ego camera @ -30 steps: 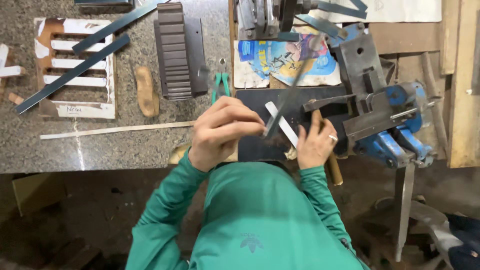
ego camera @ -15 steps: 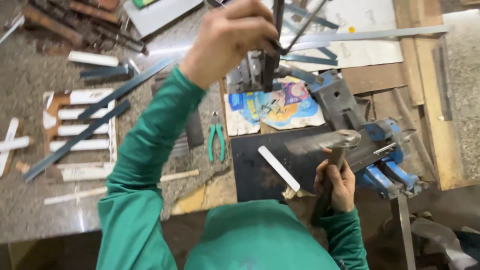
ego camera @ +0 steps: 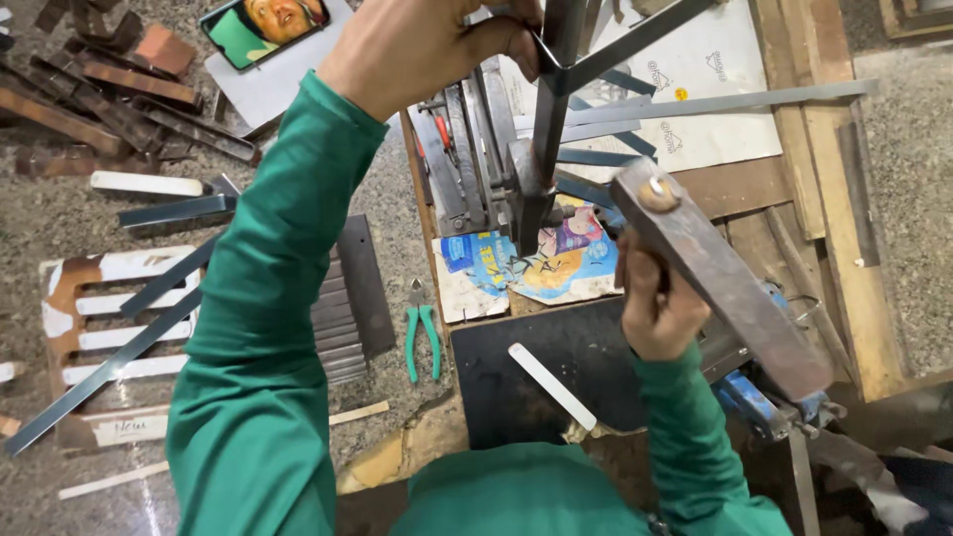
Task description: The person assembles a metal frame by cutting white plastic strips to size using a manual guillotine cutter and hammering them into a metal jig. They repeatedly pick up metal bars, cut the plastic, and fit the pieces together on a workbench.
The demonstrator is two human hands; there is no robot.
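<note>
Steel in both fists.
Left hand (ego camera: 417,50) closed on stiff, heavy bent strip (ego camera: 552,89) (sharp-edged); right hand (ego camera: 655,308) wraps the hammer (ego camera: 725,283) handle, low.

one camera only — on my head, looking steeply down and close over my green sleeves at the workbench (ego camera: 774,169) and granite floor (ego camera: 60,238).

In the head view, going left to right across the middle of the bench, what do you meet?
White slatted frame → ribbed dark metal block → green-handled pliers → white strip on the black plate → right hand → blue vise.
</note>
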